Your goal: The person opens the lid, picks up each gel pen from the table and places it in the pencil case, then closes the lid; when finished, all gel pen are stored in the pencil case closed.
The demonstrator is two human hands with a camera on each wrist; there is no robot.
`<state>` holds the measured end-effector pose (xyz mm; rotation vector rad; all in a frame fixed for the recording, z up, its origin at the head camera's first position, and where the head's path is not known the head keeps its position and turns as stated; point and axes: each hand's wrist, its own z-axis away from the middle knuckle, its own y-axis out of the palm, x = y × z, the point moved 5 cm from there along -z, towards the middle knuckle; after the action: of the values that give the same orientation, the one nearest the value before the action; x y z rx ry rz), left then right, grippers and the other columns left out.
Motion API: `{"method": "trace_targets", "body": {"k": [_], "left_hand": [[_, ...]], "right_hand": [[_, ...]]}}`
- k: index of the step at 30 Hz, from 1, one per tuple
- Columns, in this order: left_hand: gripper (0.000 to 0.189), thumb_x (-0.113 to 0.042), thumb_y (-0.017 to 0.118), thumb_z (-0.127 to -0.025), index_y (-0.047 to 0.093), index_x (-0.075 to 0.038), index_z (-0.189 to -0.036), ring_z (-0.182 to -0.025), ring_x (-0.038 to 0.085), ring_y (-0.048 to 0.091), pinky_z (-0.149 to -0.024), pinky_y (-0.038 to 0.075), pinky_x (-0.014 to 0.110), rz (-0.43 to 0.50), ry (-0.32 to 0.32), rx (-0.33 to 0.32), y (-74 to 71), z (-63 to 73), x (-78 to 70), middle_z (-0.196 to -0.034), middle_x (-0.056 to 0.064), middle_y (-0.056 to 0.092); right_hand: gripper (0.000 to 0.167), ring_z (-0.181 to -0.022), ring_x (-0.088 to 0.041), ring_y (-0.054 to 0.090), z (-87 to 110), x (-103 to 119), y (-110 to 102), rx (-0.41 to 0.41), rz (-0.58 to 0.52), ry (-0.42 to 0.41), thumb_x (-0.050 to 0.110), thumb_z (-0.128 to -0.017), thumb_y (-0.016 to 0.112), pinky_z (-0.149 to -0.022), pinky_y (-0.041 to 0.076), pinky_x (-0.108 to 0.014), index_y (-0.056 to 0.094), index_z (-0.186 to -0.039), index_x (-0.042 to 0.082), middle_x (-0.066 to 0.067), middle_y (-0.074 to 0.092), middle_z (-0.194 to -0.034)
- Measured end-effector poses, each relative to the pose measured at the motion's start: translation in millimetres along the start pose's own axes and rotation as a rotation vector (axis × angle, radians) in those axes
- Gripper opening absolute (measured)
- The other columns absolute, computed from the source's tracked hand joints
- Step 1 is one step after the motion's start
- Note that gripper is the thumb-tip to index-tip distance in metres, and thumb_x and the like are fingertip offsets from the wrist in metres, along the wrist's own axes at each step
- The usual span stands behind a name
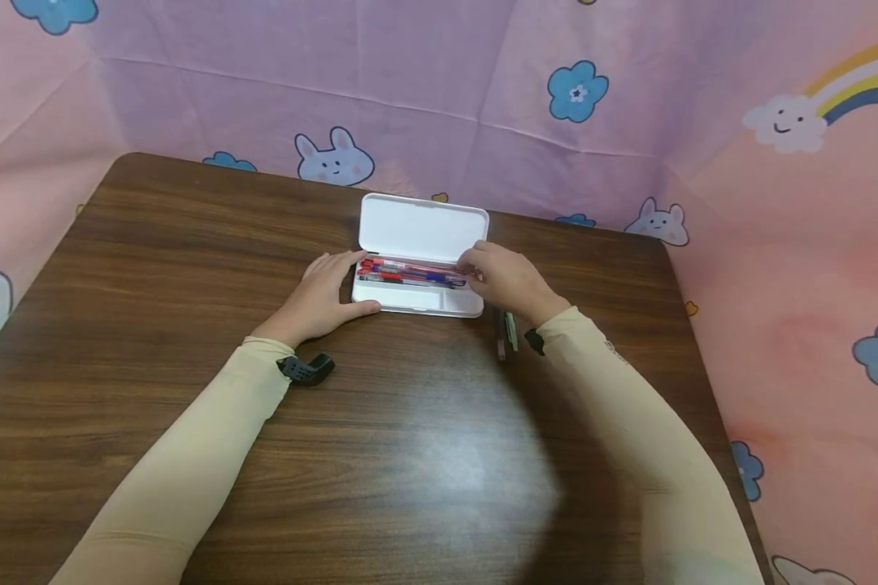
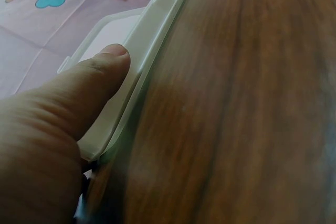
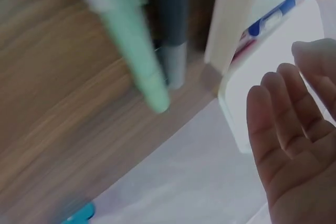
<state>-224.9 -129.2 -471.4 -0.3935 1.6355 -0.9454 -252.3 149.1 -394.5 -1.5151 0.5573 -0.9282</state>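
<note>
An open white pencil case lies on the table, its lid tipped back. Several red, blue and clear pens lie lengthwise in its rear compartment. My left hand holds the case's left end, thumb along the front wall and fingers at the back left corner. In the left wrist view the thumb rests on the case's edge. Over the right end of the case is my right hand, fingers loosely bent. The right wrist view shows its palm with nothing held in it.
To the right of the case, a light green pen and a dark pen lie side by side on the brown wooden table. A patterned pink and purple cloth hangs behind the table and along its sides.
</note>
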Motion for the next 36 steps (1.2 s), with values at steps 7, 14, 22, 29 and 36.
{"method": "trace_targets", "body": {"k": [7, 14, 22, 29, 36], "left_hand": [[0.098, -0.063, 0.073, -0.088, 0.030, -0.015, -0.163, -0.155, 0.037, 0.023, -0.130, 0.004, 0.051, 0.003, -0.012, 0.004, -0.8, 1.5, 1.9, -0.166, 0.013, 0.033], [0.099, -0.064, 0.073, -0.088, 0.031, -0.014, -0.162, -0.154, 0.036, 0.025, -0.130, 0.004, 0.051, -0.002, -0.003, -0.002, 0.2, 0.9, 4.7, -0.165, 0.013, 0.035], [0.098, -0.063, 0.073, -0.089, 0.030, -0.014, -0.163, -0.154, 0.037, 0.025, -0.130, 0.004, 0.052, -0.003, -0.001, -0.001, 1.1, -0.5, 3.9, -0.165, 0.014, 0.034], [0.097, -0.062, 0.073, -0.090, 0.030, -0.014, -0.163, -0.155, 0.038, 0.024, -0.130, 0.003, 0.052, -0.011, 0.000, 0.006, 0.9, -1.0, 0.1, -0.165, 0.014, 0.034], [0.099, -0.063, 0.073, -0.088, 0.031, -0.014, -0.162, -0.154, 0.038, 0.026, -0.129, 0.004, 0.052, -0.004, 0.008, -0.002, 1.6, -2.3, 2.7, -0.165, 0.014, 0.035]], "right_hand": [[0.024, -0.097, -0.023, 0.064, 41.9, -29, -5, -0.075, -0.143, 0.076, 0.010, -0.099, 0.068, -0.083, 0.058, -0.040, 0.070, -0.122, 0.005, -0.008, 0.065, -0.109], [0.034, -0.108, -0.028, 0.066, 80.1, -59, 8, -0.056, -0.397, 0.269, 0.014, -0.101, 0.066, -0.096, 0.057, -0.048, 0.061, -0.133, 0.005, -0.012, 0.068, -0.120], [0.041, -0.114, -0.031, 0.063, 102.8, -67, 25, 0.001, -0.560, 0.399, 0.018, -0.099, 0.070, -0.094, 0.054, -0.048, 0.057, -0.137, 0.007, -0.015, 0.065, -0.127], [0.046, -0.113, -0.032, 0.065, 103.1, -60, 26, 0.008, -0.523, 0.435, 0.025, -0.098, 0.071, -0.096, 0.054, -0.050, 0.057, -0.137, 0.005, -0.017, 0.067, -0.125], [0.052, -0.113, -0.032, 0.065, 100.8, -54, 25, 0.033, -0.495, 0.470, 0.028, -0.097, 0.073, -0.093, 0.056, -0.048, 0.054, -0.140, 0.005, -0.017, 0.066, -0.126]]}}
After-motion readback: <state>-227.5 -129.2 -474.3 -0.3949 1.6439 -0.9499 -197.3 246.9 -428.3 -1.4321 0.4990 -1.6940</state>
